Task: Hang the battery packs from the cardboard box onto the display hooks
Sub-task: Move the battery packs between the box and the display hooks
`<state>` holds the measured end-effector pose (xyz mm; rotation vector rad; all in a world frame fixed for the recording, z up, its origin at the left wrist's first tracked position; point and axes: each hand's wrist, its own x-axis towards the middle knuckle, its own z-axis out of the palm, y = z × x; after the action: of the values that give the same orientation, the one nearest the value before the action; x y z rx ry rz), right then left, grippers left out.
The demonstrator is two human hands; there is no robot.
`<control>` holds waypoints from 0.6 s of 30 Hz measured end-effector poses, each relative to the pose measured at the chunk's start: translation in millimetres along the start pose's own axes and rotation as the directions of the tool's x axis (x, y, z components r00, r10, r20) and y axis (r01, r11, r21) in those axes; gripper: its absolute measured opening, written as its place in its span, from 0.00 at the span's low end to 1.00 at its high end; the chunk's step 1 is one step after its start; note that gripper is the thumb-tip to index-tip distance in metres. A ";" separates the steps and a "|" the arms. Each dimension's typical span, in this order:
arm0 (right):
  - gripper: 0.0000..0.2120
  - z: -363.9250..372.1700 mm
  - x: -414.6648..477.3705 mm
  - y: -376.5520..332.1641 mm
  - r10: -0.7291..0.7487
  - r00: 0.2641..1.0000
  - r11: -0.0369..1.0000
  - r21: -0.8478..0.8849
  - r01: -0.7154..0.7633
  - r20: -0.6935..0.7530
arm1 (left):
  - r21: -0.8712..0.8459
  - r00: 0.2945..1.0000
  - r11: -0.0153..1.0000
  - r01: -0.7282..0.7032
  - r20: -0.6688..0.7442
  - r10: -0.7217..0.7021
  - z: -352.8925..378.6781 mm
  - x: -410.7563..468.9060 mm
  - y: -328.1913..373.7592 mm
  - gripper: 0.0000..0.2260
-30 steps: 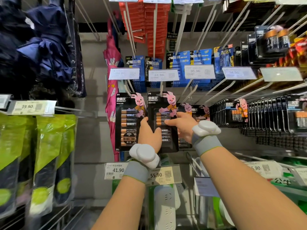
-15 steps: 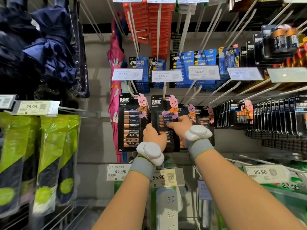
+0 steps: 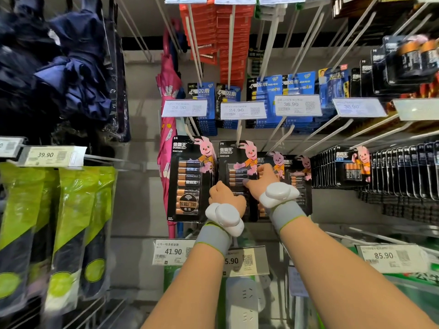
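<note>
A black battery pack [image 3: 234,160] with a pink rabbit print hangs on a white display hook [image 3: 238,135] at the middle of the rack. My left hand [image 3: 225,198] grips its lower left edge. My right hand [image 3: 262,178] holds its right side, thumb across the front over the batteries. A larger pack [image 3: 190,179] hangs on the hook just to the left. Two more packs [image 3: 294,169] hang behind my right hand. The cardboard box is out of view.
Long white hooks with price tags [image 3: 242,110] jut out above the packs. Blue battery packs [image 3: 263,91] hang higher up. A dense row of black packs [image 3: 380,167] fills the right. A pink umbrella [image 3: 166,119] and green bagged umbrellas [image 3: 76,224] hang at left.
Both hands have slid the battery pack farther back along the hook toward the rack. My right thumb has shifted onto the front of the pack.
</note>
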<state>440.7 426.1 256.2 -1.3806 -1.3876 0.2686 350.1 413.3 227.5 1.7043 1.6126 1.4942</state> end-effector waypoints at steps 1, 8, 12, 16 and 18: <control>0.20 1.9 0.2 0.5 -0.011 1.000 1.000 -0.001 0.011 -0.002 | 0.008 1.000 1.000 0.004 -0.001 -0.004 1.1 2.2 0.0 0.26; 0.27 6.6 2.6 4.6 -0.086 0.996 0.996 -0.003 0.086 -0.025 | 0.062 1.000 0.998 0.025 -0.013 -0.024 7.7 10.7 0.3 0.26; 0.27 7.8 7.9 6.8 -0.089 0.995 0.996 0.007 0.089 -0.033 | 0.073 1.000 0.997 0.029 0.003 -0.029 12.7 15.8 -1.0 0.25; 0.30 11.7 11.5 10.0 -0.064 0.998 0.998 0.025 0.065 -0.020 | 0.099 0.999 0.995 0.035 0.034 -0.038 16.0 22.1 -3.0 0.29; 0.32 13.3 12.1 11.2 -0.072 0.997 0.996 0.050 0.073 -0.010 | 0.113 0.997 0.993 0.039 0.058 -0.046 16.2 23.4 -1.6 0.32</control>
<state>440.1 446.0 248.8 -1.2861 -1.4118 0.2480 358.0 440.5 230.2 1.7446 1.7197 1.3423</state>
